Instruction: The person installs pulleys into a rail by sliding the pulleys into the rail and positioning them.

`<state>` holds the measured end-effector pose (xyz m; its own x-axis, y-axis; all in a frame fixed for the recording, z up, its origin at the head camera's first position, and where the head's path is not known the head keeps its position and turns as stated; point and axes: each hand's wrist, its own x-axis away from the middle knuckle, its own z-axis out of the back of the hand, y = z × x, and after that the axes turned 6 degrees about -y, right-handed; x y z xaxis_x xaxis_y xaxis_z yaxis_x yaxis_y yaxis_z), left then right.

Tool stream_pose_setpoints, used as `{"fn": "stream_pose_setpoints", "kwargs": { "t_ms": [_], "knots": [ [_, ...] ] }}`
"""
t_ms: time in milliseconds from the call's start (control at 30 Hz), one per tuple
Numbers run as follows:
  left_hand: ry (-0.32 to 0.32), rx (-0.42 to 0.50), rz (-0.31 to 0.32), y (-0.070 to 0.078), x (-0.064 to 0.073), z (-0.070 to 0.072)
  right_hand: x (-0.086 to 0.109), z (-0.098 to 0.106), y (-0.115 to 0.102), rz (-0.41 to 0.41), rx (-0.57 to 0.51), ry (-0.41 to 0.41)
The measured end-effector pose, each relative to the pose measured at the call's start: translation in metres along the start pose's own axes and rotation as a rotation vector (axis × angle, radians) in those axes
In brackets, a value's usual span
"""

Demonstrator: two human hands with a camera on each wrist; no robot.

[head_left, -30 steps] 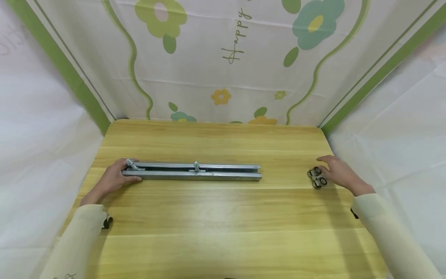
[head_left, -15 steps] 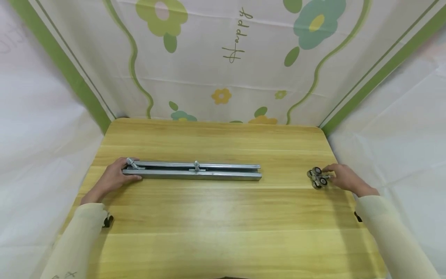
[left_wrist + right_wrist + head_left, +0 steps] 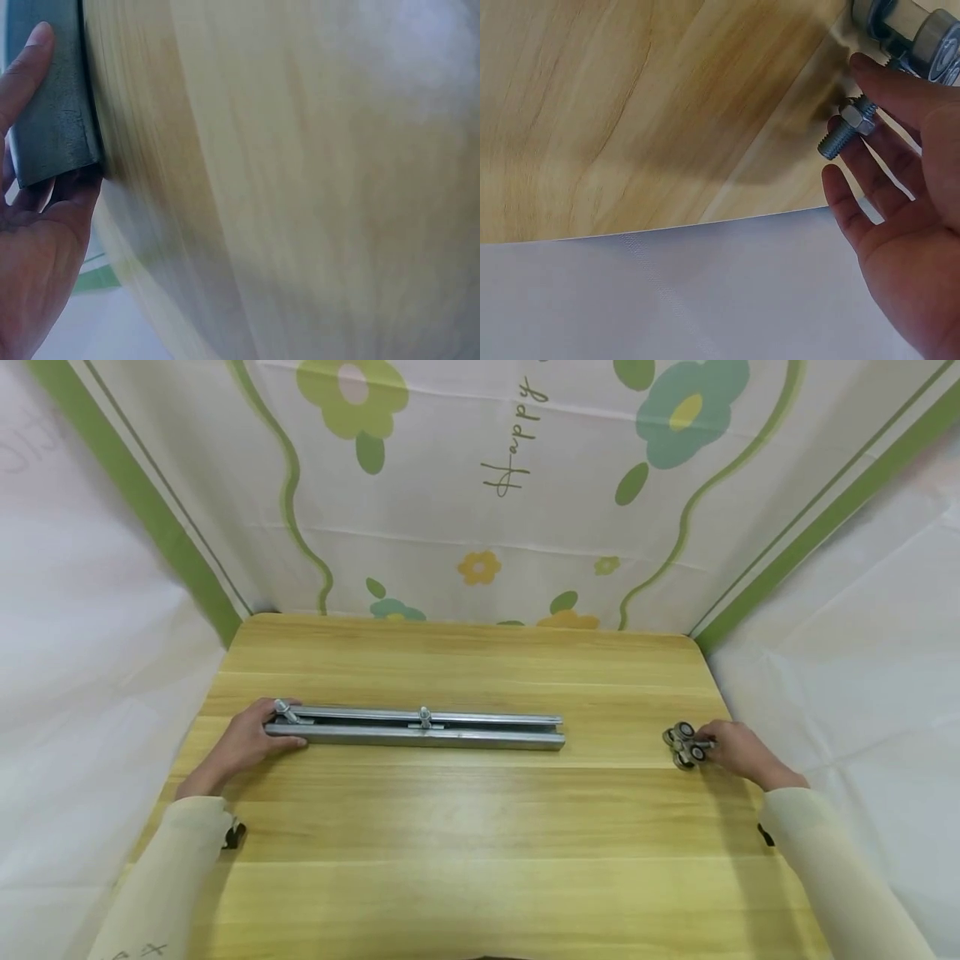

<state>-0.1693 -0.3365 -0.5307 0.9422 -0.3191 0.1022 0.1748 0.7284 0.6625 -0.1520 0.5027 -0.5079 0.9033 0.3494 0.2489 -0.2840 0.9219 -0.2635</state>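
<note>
A grey metal channel rail [image 3: 480, 740] lies across the table with its slot facing up. Two bolts sit in the slot, a tilted one [image 3: 283, 710] at the left end and an upright one [image 3: 425, 718] near the middle. My left hand [image 3: 243, 739] grips the rail's left end, thumb along the near side and fingers round the far side. On the right is a roller trolley [image 3: 683, 746] with small dark-centred wheels. My right hand [image 3: 738, 750] pinches its threaded bolt [image 3: 838, 140], which carries a hex nut [image 3: 857, 116] in the right wrist view.
The wooden table [image 3: 450, 843] has rounded far corners. A white flower-print cloth [image 3: 480, 510] hangs behind it, with white sheets on both sides. A stretch of tabletop separates the rail's right end from the trolley.
My right hand has moved from above the trolley down round its bolt, and its fingers have closed there. The left hand and the rail stay in place.
</note>
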Motion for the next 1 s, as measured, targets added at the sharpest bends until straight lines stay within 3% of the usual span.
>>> {"fn": "stream_pose_setpoints", "kwargs": {
  "t_ms": [300,1000],
  "knots": [
    [-0.001,-0.004,0.003,0.003,0.001,0.0,0.004,-0.004,0.003,0.02,0.04,0.011],
    [-0.025,0.017,0.036,0.001,-0.001,0.001,0.004,0.023,-0.019,0.055,0.027,-0.009]
  ]
}}
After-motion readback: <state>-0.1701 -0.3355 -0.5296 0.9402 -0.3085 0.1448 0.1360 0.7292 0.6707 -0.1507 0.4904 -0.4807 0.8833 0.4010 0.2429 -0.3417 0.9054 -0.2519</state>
